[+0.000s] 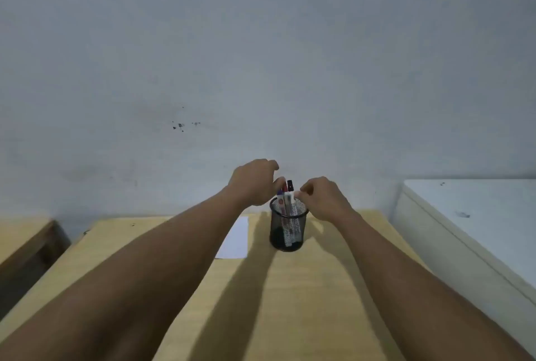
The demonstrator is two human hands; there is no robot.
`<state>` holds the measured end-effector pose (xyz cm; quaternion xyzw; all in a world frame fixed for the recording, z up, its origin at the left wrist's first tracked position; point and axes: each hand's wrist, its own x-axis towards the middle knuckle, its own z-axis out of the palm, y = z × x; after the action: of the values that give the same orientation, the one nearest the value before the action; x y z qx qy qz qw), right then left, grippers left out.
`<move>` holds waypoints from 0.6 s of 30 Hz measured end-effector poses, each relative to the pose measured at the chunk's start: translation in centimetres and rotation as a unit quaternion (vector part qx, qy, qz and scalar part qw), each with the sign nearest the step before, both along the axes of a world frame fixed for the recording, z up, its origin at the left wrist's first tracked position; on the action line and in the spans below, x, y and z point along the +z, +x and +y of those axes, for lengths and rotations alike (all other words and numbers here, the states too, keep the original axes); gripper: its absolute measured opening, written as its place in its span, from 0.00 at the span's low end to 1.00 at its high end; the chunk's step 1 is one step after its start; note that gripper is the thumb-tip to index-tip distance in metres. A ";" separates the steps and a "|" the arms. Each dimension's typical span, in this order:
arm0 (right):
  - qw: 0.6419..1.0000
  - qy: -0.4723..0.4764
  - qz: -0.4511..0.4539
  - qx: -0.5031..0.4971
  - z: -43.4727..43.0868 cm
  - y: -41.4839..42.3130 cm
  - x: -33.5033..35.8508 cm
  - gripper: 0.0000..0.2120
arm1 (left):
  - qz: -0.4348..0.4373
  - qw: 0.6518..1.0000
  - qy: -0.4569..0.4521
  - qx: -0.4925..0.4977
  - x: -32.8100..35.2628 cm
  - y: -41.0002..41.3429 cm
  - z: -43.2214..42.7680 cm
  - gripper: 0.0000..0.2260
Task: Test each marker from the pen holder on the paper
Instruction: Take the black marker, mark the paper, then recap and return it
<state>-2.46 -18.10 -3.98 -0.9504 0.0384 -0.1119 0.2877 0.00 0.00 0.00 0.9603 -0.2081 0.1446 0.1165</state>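
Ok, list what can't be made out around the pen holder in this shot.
- Number of markers in the pen holder: head view, bunched together, partly behind both hands.
- Right hand grip: fingertips by a white marker top, contact too small to confirm.
- Left hand: fingertips blurred, contact unclear.
- Paper: one edge behind the left forearm; marks not discernible.

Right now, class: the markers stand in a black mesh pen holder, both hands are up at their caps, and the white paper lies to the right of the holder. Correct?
Not quite. The head view shows the paper lying left of the pen holder, not right. The markers, left hand and right hand are as described.
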 end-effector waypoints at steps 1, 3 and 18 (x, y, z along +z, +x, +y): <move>1.000 0.021 0.010 0.001 -0.3 0.8 -0.4 0.19 | 0.013 1.000 -0.004 -0.008 -0.2 0.8 -0.4 0.22; 0.998 0.057 0.039 0.014 -0.7 1.7 -0.8 0.21 | 0.033 0.999 -0.002 -0.018 -0.8 2.1 -1.0 0.22; 0.984 0.166 0.040 0.052 -0.3 2.7 -0.1 0.09 | 0.088 0.983 -0.156 -0.031 -1.1 3.6 -3.2 0.10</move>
<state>0.20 -18.40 -4.06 -0.8937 0.0188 -0.0509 0.4454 3.60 -3.17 -1.10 0.9326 -0.2013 0.0863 0.2868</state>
